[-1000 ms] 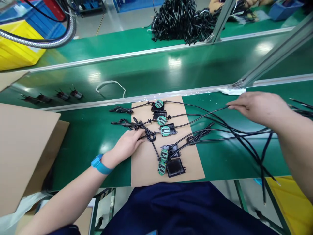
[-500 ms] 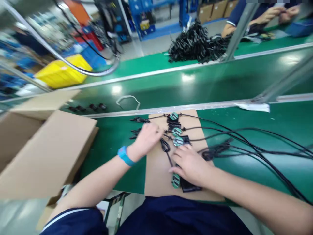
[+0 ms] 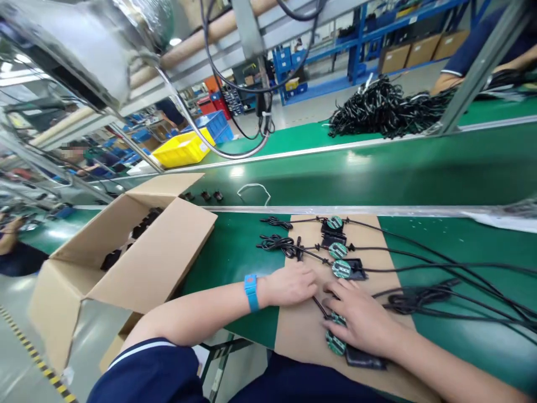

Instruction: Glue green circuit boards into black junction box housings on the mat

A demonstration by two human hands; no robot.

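A brown cardboard sheet [image 3: 302, 336] lies on the green bench, carrying several black housings with round green circuit boards [image 3: 341, 268] and long black cables [image 3: 440, 263]. My left hand [image 3: 291, 284], with a blue wristband, rests palm down on the sheet's left part beside a coiled cable [image 3: 277, 243]; its fingertips are hidden by my right hand. My right hand [image 3: 361, 319] lies over the nearest two green boards [image 3: 334, 342] and a black housing [image 3: 364, 358], fingers curled around a thin black cable.
An open cardboard box [image 3: 138, 257] with black parts inside stands at the left. The green conveyor belt [image 3: 377, 168] runs behind a metal rail. A heap of black cables [image 3: 386, 106] and another person's arm [image 3: 461, 73] lie beyond. A yellow bin [image 3: 184, 148] sits farther back.
The view has swung up and left, bringing the open box into sight. My right hand came in from the far right cables to the near boards; my left hand slid nearer to me.
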